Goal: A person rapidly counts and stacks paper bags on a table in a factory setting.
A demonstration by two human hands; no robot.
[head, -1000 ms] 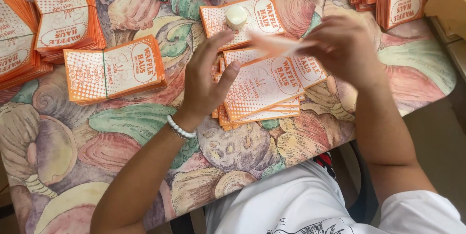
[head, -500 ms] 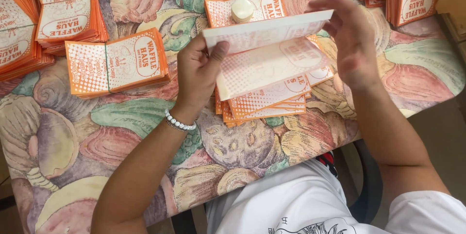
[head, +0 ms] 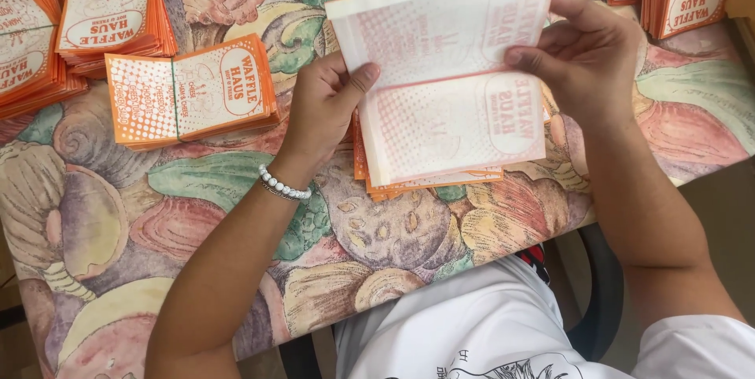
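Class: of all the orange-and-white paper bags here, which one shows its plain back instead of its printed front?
The white paper bag held up between both hands; the stacked ones lie print-up.

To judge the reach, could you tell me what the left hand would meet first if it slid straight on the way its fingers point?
Probably the white paper bag the left hand already touches; depth is unclear.

Soft, even daylight filled the view, bright without harsh glare. The left hand (head: 326,108) and the right hand (head: 590,60) threw only faint shadows. Focus stayed sharp throughout, with slight wide-angle bending at the edges.
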